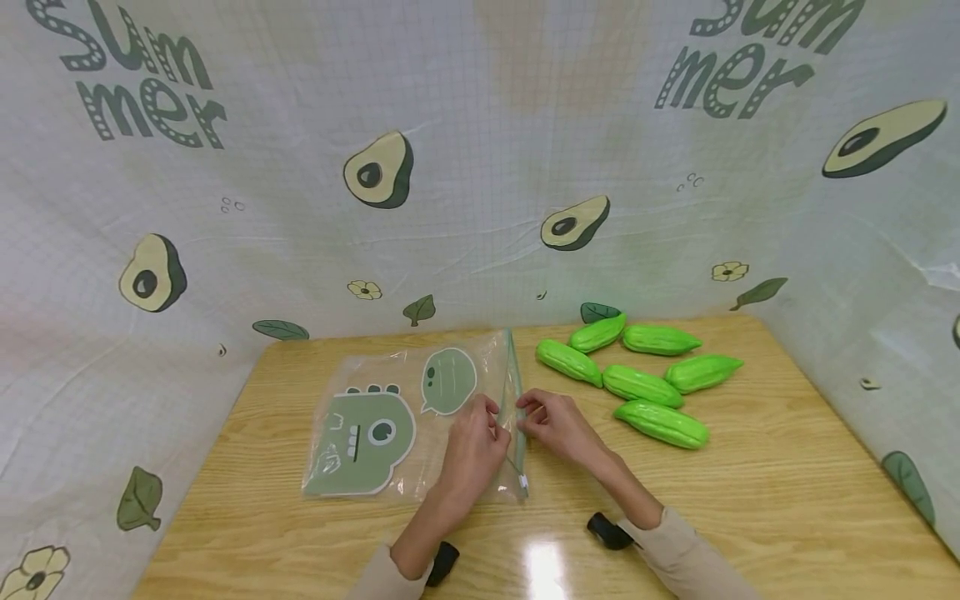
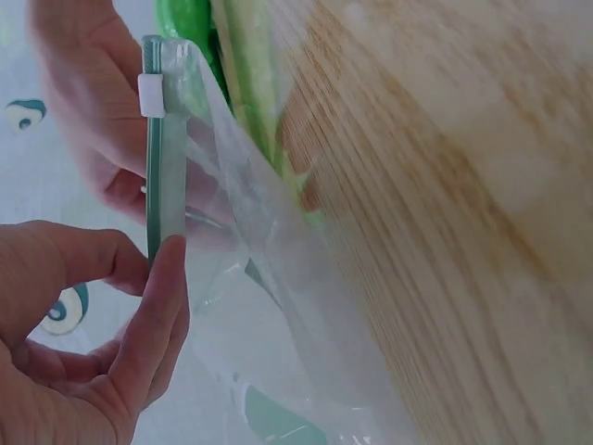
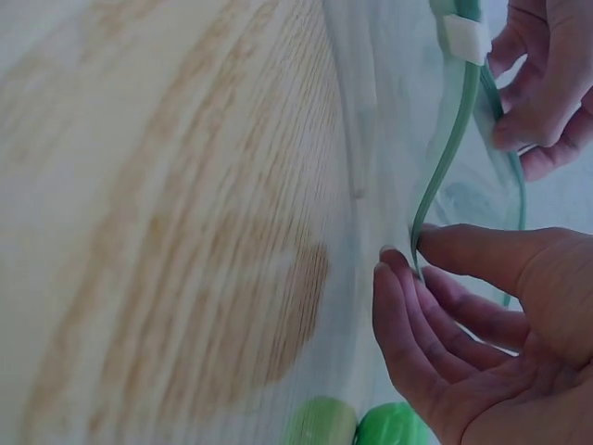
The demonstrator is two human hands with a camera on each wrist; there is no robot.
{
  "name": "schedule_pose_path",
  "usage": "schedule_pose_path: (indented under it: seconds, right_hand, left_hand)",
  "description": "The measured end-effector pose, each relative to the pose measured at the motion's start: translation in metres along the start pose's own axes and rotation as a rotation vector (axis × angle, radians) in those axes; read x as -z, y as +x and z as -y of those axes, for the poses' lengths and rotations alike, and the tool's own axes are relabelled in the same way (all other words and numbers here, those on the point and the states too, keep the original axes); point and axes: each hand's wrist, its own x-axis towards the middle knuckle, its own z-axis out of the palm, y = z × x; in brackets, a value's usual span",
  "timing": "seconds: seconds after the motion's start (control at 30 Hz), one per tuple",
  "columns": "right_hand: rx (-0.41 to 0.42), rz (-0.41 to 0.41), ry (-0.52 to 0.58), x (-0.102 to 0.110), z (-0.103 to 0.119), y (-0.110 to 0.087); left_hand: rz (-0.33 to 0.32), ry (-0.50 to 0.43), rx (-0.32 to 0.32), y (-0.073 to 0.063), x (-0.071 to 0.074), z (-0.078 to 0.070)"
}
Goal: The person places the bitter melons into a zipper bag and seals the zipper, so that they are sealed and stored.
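A person's 2 hands work the mouth of a clear bag (image 1: 411,417) on a wooden surface (image 1: 780,467), with 6 green gourds (image 1: 642,386) lying at 2 o'clock, apart from the fingers. The left hand (image 1: 472,442) pinches 1 edge of the mouth in its fingertips; the right hand (image 1: 561,427), just beside it at 3 o'clock, pinches the opposite edge between thumb and fingers. The bag stretches away toward 9 o'clock, its green zip (image 3: 456,130) bowed near the right hand, its white slider (image 1: 523,481) at 6 o'clock from the hands, by the mouth's near corner. The step in hand appears to be parting that mouth; the next move would call for a firm pinch on each edge and an even pull, left toward 9 o'clock, right toward 3. How wide the gap runs is hard to judge through the folded film. From the left wrist, the right hand's fingertips blur behind plastic; from the right, only 2 gourd ends show, cut off near 6 o'clock. The sleeves (image 1: 693,554) leave the head view near 5 and 7 o'clock.
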Motion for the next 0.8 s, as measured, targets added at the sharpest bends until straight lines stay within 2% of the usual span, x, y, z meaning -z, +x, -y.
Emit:
schedule_pose_path:
  seconds: [0.2,0.47,0.63,0.8]
  right_hand:
    - [-0.014,0.012,-0.006,0.002,0.000,0.002]
    - [-0.026,0.039,0.002,0.004,-0.002,0.003]
    - [-0.024,0.052,-0.009,0.004,-0.003,0.004]
    - [-0.010,0.057,-0.030,0.002,-0.002,0.004]
  left_hand:
    - [-0.060,0.000,0.041,0.000,0.003,-0.004]
    - [-0.114,-0.110,0.062,0.002,0.009,-0.002]
    - [-0.105,-0.177,0.096,0.004,0.011,0.003]
    - [-0.092,-0.203,0.115,0.003,0.013,0.007]
